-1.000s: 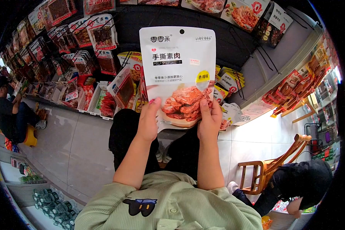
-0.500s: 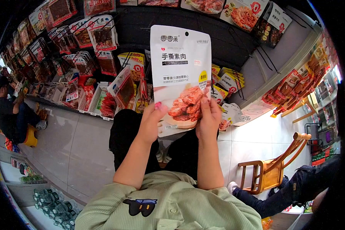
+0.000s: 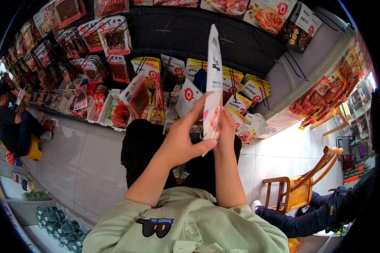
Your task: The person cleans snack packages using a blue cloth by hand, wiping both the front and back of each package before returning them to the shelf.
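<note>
Upright in front of my chest is a white snack pouch [image 3: 214, 78], turned nearly edge-on, so its printed front looks like a narrow strip. My left hand [image 3: 183, 139] grips its lower part from the left, thumb across the near edge. On the other side, my right hand [image 3: 226, 131] is closed on the lower right, its fingers partly hidden by the pouch. Behind it on the display, a white packet with a red logo [image 3: 189, 96] leans near yellow-topped packets [image 3: 252, 90].
Several meat snack packets [image 3: 115, 36] hang from hooks on the black rack. White baskets [image 3: 109, 107] line the lower shelf. At right are a wooden chair [image 3: 289, 192] and a person's leg [image 3: 291, 221]. Far left, a person sits on a yellow stool [image 3: 34, 149]. Bottles [image 3: 61, 227] stand lower left.
The pouch has swung from facing me to nearly edge-on. My left hand has moved right and wrapped around its lower part. Packets behind it have come into view.
</note>
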Demonstrator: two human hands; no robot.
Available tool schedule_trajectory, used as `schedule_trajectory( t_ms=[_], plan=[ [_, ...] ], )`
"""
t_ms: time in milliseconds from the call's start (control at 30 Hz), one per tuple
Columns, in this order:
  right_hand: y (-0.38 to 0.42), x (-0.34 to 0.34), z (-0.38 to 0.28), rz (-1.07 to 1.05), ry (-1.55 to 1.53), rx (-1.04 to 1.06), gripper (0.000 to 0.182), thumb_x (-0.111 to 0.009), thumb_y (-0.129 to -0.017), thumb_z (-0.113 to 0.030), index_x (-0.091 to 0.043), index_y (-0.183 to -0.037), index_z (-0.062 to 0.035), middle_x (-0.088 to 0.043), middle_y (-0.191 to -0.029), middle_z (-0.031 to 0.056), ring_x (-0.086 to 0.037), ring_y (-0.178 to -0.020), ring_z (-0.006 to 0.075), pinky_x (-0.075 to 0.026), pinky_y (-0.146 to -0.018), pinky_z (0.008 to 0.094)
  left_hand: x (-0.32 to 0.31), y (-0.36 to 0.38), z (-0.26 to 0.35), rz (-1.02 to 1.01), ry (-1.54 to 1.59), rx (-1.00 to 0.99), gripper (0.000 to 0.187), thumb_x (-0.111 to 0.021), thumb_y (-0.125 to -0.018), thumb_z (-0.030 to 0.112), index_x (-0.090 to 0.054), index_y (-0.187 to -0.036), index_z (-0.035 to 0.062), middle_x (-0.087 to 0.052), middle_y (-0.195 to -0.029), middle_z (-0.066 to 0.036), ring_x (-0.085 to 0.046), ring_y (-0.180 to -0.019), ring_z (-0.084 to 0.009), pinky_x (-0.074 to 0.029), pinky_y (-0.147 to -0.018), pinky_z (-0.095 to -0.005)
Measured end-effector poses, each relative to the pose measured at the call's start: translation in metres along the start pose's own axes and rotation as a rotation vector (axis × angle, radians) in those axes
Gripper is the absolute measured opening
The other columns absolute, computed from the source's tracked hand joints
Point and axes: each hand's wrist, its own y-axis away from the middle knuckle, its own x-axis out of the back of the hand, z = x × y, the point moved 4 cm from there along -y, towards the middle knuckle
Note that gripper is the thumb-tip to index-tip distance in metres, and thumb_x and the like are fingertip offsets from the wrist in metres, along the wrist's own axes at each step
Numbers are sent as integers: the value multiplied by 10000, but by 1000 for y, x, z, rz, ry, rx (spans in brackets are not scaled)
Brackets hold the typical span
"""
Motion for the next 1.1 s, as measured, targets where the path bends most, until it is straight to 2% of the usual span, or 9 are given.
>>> schedule_trajectory(
  t_ms=[133,200,333,400,433,533,600,733,1100],
  plan=[
    [0,4,5,-6,-33,-24,242,-440,-931,-164,-534,-1057,21,-622,-912,74,-612,-737,121,-507,-646,246,-5,-2,3,-28,-20,-8,937,-694,-648,347,-201,-1393,65,-501,-1181,-246,-508,-1115,-339,-406,-917,-358],
    [-3,11,11,37,-62,-80,253,-436,-928,-153,-524,-1085,24,-621,-929,80,-613,-746,132,-506,-653,244,-7,-2,5,-106,-58,111,939,-702,-659,399,-230,-1377,20,-396,-1322,-179,-406,-1224,-249,-312,-997,-353],
    [-4,13,13,14,-29,-81,258,-432,-926,-157,-516,-1093,20,-617,-945,82,-612,-774,132,-504,-675,246,-8,-1,4,-117,-68,119,931,-705,-658,374,-225,-1382,36,-404,-1318,-185,-403,-1230,-262,-314,-996,-348],
    [-5,12,14,-29,-101,-79,271,-429,-926,-172,-506,-1103,18,-613,-969,85,-612,-804,142,-504,-704,262,-7,-1,3,-28,-96,-30,878,-671,-690,352,-223,-1391,74,-540,-1111,-245,-569,-982,-343,-438,-850,-359],
    [-4,9,11,-29,-100,-80,271,-429,-926,-172,-506,-1103,18,-613,-969,85,-612,-804,142,-504,-704,262,-7,0,4,-27,-95,-29,878,-671,-690,352,-223,-1391,74,-540,-1111,-245,-569,-982,-343,-438,-850,-359],
    [-4,3,0,13,-136,-56,279,-427,-925,-185,-500,-1106,15,-606,-998,93,-612,-836,167,-502,-735,291,-4,4,0,17,-18,45,699,-634,-759,281,-332,-1343,47,-560,-1098,-208,-583,-967,-294,-437,-848,-338],
    [-5,1,-6,35,-118,-45,279,-434,-923,-182,-497,-1110,14,-605,-1002,94,-609,-850,168,-498,-748,292,-1,6,-5,84,121,86,481,-568,-837,196,-441,-1265,16,-588,-1071,-164,-575,-962,-204,-433,-840,-304],
    [-3,1,-15,67,-96,8,264,-474,-898,-169,-501,-1099,1,-601,-1015,99,-601,-900,175,-488,-791,303,5,8,-13,169,231,184,310,-468,-914,149,-511,-1175,-14,-613,-974,-97,-527,-873,-89,-434,-777,-252],
    [6,-8,-24,-34,4,153,331,-560,-830,-60,-461,-1137,14,-575,-1084,121,-587,-957,191,-479,-837,317,21,3,-29,371,324,190,305,-464,-931,194,-525,-1117,-40,-612,-970,-61,-547,-849,-79,-435,-750,-221]
  ],
)
